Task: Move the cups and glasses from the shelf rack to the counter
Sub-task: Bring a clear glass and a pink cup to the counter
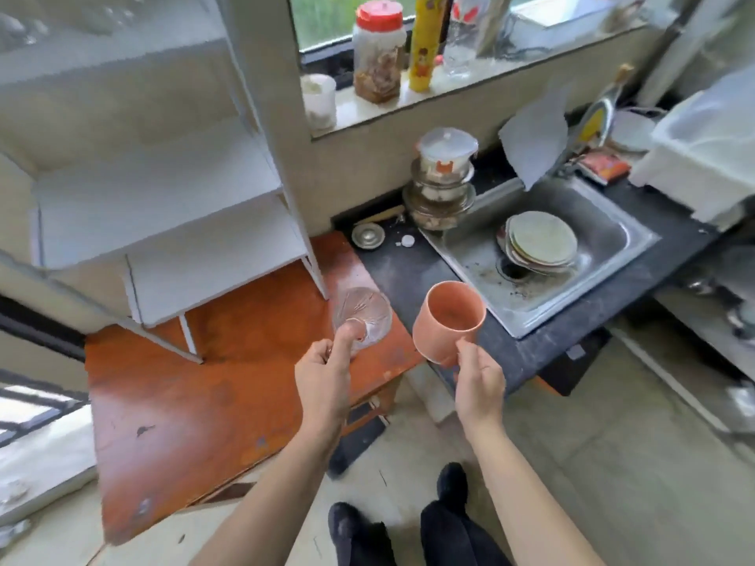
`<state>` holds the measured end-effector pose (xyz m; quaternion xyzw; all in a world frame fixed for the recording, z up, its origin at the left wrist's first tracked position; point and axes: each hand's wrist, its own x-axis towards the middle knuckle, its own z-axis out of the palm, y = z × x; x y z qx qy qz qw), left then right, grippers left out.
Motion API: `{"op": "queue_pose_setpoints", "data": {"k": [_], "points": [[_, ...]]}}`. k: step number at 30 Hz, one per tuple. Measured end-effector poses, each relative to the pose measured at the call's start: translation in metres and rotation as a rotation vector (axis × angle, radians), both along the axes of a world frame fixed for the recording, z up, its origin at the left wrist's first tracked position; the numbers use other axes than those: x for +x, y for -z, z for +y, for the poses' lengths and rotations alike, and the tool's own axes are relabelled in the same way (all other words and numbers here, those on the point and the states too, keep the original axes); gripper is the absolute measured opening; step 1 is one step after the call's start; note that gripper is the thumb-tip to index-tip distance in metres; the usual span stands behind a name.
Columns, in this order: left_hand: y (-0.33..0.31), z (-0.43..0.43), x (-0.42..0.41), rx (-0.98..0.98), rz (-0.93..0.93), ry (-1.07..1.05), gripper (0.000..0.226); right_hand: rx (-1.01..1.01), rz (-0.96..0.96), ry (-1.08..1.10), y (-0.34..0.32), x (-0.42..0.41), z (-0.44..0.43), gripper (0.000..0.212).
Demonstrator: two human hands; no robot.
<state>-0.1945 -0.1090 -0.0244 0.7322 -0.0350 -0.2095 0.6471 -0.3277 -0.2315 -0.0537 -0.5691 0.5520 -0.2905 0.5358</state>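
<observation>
My left hand (325, 377) grips a clear cut glass (361, 316) by its rim, thumb on top, above the right end of the orange wooden counter (196, 402). A salmon-pink plastic cup (447, 322), empty and tilted toward me, is held from below by my right hand (478, 386) over the edge of the dark counter (392, 271). The white shelf rack (163, 206) stands at the left on the orange counter; its lower shelves look bare, and blurred clear glassware shows at its top left.
A steel sink (543, 255) with stacked plates (539, 243) lies to the right. Stacked lidded bowls (443, 181) stand behind it, next to a small metal lid (367, 235). Jars and bottles line the window sill (367, 112). A white tub (702, 153) sits at far right.
</observation>
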Motion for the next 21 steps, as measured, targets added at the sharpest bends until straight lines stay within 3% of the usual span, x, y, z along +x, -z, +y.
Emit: {"op": "queue_pose_setpoints", "data": {"k": [6, 10, 15, 21], "points": [[-0.017, -0.105, -0.088, 0.002, 0.084, 0.247, 0.035, -0.071, -0.063, 0.291, -0.031, -0.114, -0.064, 0.06], [-0.027, -0.178, -0.173, 0.0, 0.057, 0.421, 0.035, -0.11, -0.037, 0.44, -0.048, -0.209, -0.104, 0.063], [-0.034, -0.265, -0.296, -0.031, 0.21, 0.539, 0.03, -0.084, 0.054, 0.512, -0.059, -0.341, -0.16, 0.05], [-0.037, -0.342, -0.413, 0.104, 0.143, 0.779, 0.039, -0.078, 0.065, 0.685, -0.063, -0.469, -0.218, 0.049]]}}
